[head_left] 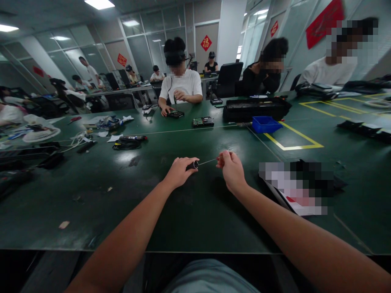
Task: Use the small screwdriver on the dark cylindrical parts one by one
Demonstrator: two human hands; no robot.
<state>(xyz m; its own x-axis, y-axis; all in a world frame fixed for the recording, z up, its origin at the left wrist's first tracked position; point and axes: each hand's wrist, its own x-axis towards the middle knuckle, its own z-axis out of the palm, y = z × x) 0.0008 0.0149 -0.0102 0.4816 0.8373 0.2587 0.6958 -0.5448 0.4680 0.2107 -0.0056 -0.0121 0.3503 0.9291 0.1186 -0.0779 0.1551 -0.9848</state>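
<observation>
My left hand (182, 171) is closed around the black handle of what looks like a screwdriver (193, 165), with a silvery ring at the handle's end. From there a thin metal shaft (208, 161) runs right and slightly upward to my right hand (230, 167). The fingers of that hand pinch the shaft's far end, hiding its tip. Both hands are just above the green tabletop (195, 215), near the middle of the view.
A document (295, 199), partly blurred, lies right of my right forearm. Farther back are a blue bin (266, 124), a long black tray (256, 108) and a circuit board device (203, 121). Coiled black cable (130, 142) lies to the left. A co-worker (183, 87) sits opposite.
</observation>
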